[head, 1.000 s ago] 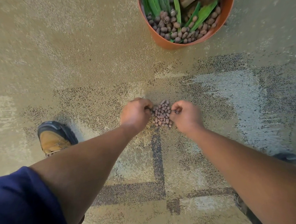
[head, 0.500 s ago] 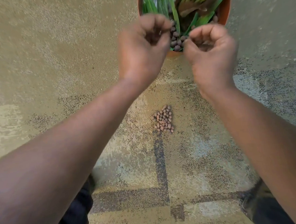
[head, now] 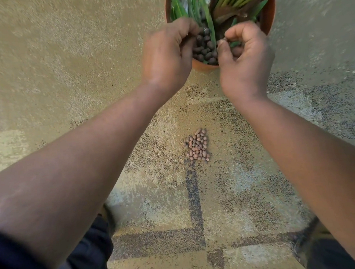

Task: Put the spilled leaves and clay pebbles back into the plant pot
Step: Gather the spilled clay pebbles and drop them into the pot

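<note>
Pebbles [head: 197,146]: one pile on carpet; two hands, left hand [head: 165,56], right hand [head: 243,57], over one pot [head: 269,14].

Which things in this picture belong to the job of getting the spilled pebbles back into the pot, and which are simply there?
Part of the job:
- plant pot
- green leaves in the pot
- pebbles in the pot
- pile of pebbles on the carpet
- left hand, fingers curled, above the pot's rim
- right hand, fingers curled, above the pot's rim

Simply there:
- patterned carpet
- dark sleeve

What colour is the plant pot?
The plant pot is orange, like terracotta. The head view shows its rim best, behind both hands.
</note>
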`<action>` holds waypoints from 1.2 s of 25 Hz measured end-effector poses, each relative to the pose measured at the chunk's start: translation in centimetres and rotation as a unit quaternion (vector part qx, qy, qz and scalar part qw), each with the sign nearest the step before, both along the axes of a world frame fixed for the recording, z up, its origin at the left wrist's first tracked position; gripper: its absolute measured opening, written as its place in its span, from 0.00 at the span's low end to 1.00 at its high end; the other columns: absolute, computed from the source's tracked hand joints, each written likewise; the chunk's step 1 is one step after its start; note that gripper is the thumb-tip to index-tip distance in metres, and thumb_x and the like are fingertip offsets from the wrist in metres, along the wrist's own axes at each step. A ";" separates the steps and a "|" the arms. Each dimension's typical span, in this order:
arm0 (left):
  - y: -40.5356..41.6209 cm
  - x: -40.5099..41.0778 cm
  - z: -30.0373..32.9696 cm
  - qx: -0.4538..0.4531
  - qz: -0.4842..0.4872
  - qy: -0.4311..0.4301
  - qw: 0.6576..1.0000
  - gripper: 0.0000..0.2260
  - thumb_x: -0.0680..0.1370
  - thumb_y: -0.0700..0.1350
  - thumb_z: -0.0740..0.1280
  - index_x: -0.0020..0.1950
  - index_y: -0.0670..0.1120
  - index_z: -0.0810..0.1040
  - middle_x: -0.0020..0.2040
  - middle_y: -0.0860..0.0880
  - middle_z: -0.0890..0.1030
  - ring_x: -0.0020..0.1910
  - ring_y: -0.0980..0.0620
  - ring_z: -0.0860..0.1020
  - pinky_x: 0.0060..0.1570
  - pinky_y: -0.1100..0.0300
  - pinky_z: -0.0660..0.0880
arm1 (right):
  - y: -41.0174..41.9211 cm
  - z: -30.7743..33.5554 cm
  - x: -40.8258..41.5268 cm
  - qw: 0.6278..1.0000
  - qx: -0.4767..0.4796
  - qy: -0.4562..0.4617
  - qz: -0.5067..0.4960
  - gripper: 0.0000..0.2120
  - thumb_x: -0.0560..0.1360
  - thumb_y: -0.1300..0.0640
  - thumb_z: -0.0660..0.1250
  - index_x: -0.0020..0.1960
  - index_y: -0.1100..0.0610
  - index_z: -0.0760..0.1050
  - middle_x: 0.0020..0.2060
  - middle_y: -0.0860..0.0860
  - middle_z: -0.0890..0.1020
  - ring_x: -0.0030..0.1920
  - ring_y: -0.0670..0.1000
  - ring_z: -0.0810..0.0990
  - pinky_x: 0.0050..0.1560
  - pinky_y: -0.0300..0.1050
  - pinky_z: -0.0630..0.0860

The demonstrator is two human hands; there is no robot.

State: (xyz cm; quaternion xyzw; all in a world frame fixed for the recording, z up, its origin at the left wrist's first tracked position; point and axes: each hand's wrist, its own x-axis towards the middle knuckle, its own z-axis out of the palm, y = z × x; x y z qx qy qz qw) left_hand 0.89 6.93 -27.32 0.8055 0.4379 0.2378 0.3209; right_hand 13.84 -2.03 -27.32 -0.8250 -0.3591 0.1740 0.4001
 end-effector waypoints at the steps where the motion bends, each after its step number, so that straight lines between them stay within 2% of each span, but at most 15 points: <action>1: 0.0 -0.1 0.1 0.006 -0.005 0.002 1.000 0.08 0.78 0.39 0.66 0.53 0.43 0.84 0.48 0.50 0.86 0.46 0.51 0.83 0.43 0.51 0.81 | 0.0 0.0 0.0 1.000 -0.004 -0.004 0.001 0.06 0.77 0.57 0.69 0.53 0.57 0.80 0.48 0.52 0.83 0.42 0.50 0.81 0.43 0.51 0.81; 5: -0.3 -0.2 0.6 0.011 -0.013 0.023 1.000 0.12 0.78 0.39 0.67 0.61 0.42 0.82 0.55 0.48 0.86 0.51 0.49 0.84 0.48 0.52 0.82 | 0.1 0.2 0.0 1.000 -0.007 0.008 -0.003 0.10 0.78 0.55 0.70 0.58 0.57 0.80 0.53 0.51 0.82 0.43 0.45 0.81 0.43 0.37 0.81; 8: -0.2 -0.2 0.5 -0.008 -0.025 0.022 0.999 0.13 0.78 0.38 0.68 0.63 0.41 0.81 0.62 0.47 0.83 0.58 0.48 0.82 0.55 0.52 0.81 | 0.0 0.2 0.1 1.000 -0.009 0.013 0.007 0.11 0.78 0.54 0.72 0.58 0.57 0.80 0.54 0.51 0.80 0.44 0.44 0.81 0.44 0.33 0.79; 10: -0.1 -0.3 0.3 -0.014 -0.030 0.025 0.999 0.13 0.78 0.38 0.68 0.62 0.39 0.81 0.63 0.45 0.82 0.60 0.47 0.81 0.57 0.50 0.81 | -0.1 0.3 0.2 1.000 -0.008 0.019 0.012 0.10 0.77 0.56 0.73 0.56 0.58 0.80 0.53 0.52 0.81 0.43 0.42 0.79 0.43 0.30 0.77; 13: -1.0 -0.4 0.4 -0.036 -0.020 -0.020 0.999 0.10 0.77 0.38 0.70 0.58 0.39 0.79 0.59 0.47 0.77 0.55 0.47 0.80 0.54 0.52 0.81 | -0.8 0.8 -0.2 0.999 0.037 0.010 0.033 0.06 0.75 0.63 0.72 0.52 0.61 0.80 0.51 0.54 0.79 0.45 0.46 0.80 0.45 0.35 0.79; 15: -2.5 -1.2 -0.1 0.000 0.007 -0.014 1.000 0.10 0.76 0.39 0.71 0.55 0.41 0.75 0.59 0.48 0.71 0.58 0.50 0.74 0.60 0.58 0.77 | -2.3 0.7 -1.2 0.994 0.045 -0.039 0.088 0.04 0.75 0.65 0.70 0.49 0.61 0.81 0.51 0.55 0.78 0.48 0.52 0.81 0.46 0.40 0.80; 17: -4.5 -3.4 -1.5 0.005 0.028 0.064 0.998 0.12 0.76 0.41 0.70 0.57 0.44 0.73 0.63 0.46 0.68 0.64 0.52 0.66 0.67 0.64 0.65 | -5.0 -0.3 -2.3 0.986 -0.023 -0.046 0.161 0.04 0.76 0.65 0.70 0.50 0.59 0.81 0.51 0.54 0.79 0.47 0.52 0.80 0.46 0.43 0.81; 18: -5.4 -4.9 -2.4 -0.027 0.036 0.119 0.992 0.13 0.77 0.42 0.70 0.59 0.45 0.73 0.65 0.46 0.68 0.66 0.51 0.65 0.70 0.62 0.64 | -6.4 -1.0 -2.9 0.977 -0.090 -0.029 0.193 0.06 0.76 0.64 0.70 0.52 0.58 0.81 0.53 0.52 0.79 0.47 0.50 0.79 0.48 0.44 0.82; 20: -7.2 -7.8 -4.0 -0.123 0.019 0.220 0.968 0.14 0.79 0.42 0.70 0.64 0.48 0.74 0.66 0.47 0.71 0.67 0.48 0.70 0.72 0.52 0.68 | -8.8 -2.8 -3.8 0.943 -0.239 0.005 0.231 0.15 0.76 0.60 0.71 0.62 0.53 0.78 0.60 0.51 0.78 0.49 0.47 0.77 0.56 0.46 0.82; 23: -9.7 -10.0 -5.3 -0.259 -0.093 0.274 0.921 0.16 0.79 0.44 0.70 0.67 0.49 0.76 0.66 0.50 0.75 0.62 0.49 0.77 0.69 0.52 0.74 | -10.7 -5.6 -4.7 0.895 -0.366 0.038 0.253 0.28 0.75 0.56 0.74 0.73 0.50 0.70 0.68 0.52 0.72 0.57 0.51 0.77 0.65 0.43 0.68; 24: -10.4 -10.1 -5.5 -0.293 -0.123 0.276 0.907 0.17 0.78 0.46 0.71 0.66 0.50 0.76 0.63 0.51 0.76 0.59 0.50 0.78 0.67 0.54 0.75 | -11.0 -6.4 -5.0 0.887 -0.377 0.045 0.262 0.28 0.74 0.55 0.74 0.73 0.50 0.70 0.67 0.52 0.72 0.60 0.52 0.76 0.66 0.46 0.68; 26: -11.8 -9.8 -5.7 -0.336 -0.154 0.275 0.888 0.18 0.77 0.48 0.73 0.66 0.52 0.76 0.59 0.53 0.76 0.56 0.52 0.79 0.64 0.55 0.78 | -11.3 -7.4 -5.3 0.885 -0.373 0.037 0.275 0.23 0.75 0.56 0.74 0.68 0.52 0.74 0.61 0.51 0.72 0.57 0.50 0.73 0.67 0.48 0.72; 28: -13.2 -8.9 -6.0 -0.348 -0.145 0.266 0.887 0.18 0.77 0.46 0.73 0.66 0.52 0.76 0.58 0.53 0.76 0.55 0.52 0.80 0.58 0.58 0.80 | -11.2 -7.9 -5.5 0.886 -0.366 0.026 0.284 0.14 0.76 0.57 0.72 0.60 0.53 0.76 0.58 0.51 0.72 0.53 0.48 0.71 0.62 0.45 0.74; 30: -14.4 -7.8 -6.4 -0.322 -0.123 0.266 0.900 0.16 0.78 0.43 0.72 0.65 0.51 0.76 0.57 0.51 0.76 0.53 0.50 0.79 0.55 0.59 0.81 | -10.9 -7.9 -5.9 0.878 -0.371 0.020 0.301 0.06 0.77 0.58 0.70 0.53 0.52 0.76 0.55 0.51 0.74 0.52 0.48 0.72 0.59 0.46 0.75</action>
